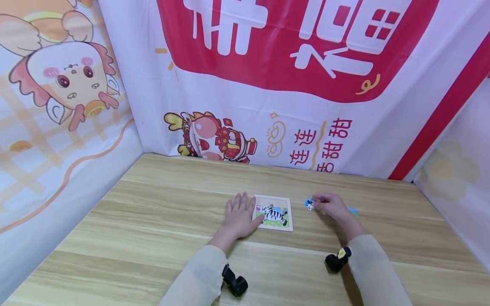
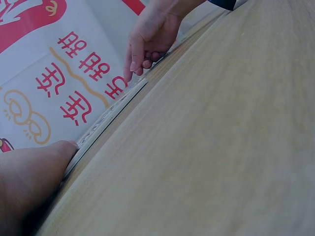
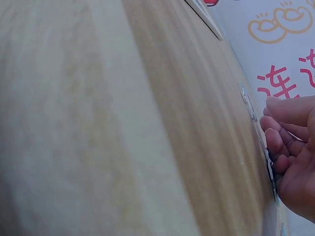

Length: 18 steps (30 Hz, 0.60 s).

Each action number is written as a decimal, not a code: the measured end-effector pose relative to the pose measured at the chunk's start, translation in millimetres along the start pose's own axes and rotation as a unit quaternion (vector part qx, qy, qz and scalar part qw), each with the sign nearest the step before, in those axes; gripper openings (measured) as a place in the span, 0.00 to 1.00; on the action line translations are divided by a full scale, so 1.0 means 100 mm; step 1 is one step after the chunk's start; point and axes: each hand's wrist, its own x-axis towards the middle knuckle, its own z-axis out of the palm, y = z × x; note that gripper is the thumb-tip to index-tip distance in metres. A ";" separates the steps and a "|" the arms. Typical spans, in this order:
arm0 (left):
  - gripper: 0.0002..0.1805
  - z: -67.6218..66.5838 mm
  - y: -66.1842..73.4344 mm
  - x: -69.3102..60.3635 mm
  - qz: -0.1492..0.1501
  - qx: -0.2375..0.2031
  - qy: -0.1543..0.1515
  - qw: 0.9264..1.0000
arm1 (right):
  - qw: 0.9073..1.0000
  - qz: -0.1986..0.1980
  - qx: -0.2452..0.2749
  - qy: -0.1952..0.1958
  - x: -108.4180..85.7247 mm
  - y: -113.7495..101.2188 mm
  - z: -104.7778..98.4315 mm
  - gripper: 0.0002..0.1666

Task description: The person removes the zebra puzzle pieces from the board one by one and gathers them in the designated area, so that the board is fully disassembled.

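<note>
A square zebra puzzle board (image 1: 290, 216) lies on the table, partly filled, with a bare tan part along its top. My left hand (image 1: 241, 219) rests on its left side, fingers spread and thumb over the lower left of the zebra picture. To the right of the board lies a small blue, black and white puzzle piece (image 1: 309, 204). The right hand (image 1: 332, 205) is over its right edge, fingers loosely bent. In the right wrist view that piece (image 3: 248, 104) appears low on the table, just beyond the fingertips; whether they touch it is unclear.
A blue-green puzzle piece (image 1: 353, 211) lies behind the right wrist, partly hidden. The wooden table (image 1: 153, 221) meets a printed cloth (image 1: 214, 93) at the back, with more cloth at both sides. Each wrist wears a black camera (image 1: 239, 285).
</note>
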 end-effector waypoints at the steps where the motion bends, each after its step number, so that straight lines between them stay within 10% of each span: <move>1: 0.39 0.00 0.00 0.00 0.001 0.000 0.001 1.000 | 1.000 0.004 0.004 0.000 0.00 0.00 0.00 0.22; 18: 0.40 0.00 0.00 0.01 0.002 0.000 0.004 1.000 | 0.998 0.022 0.051 -0.004 0.00 -0.05 -0.06 0.22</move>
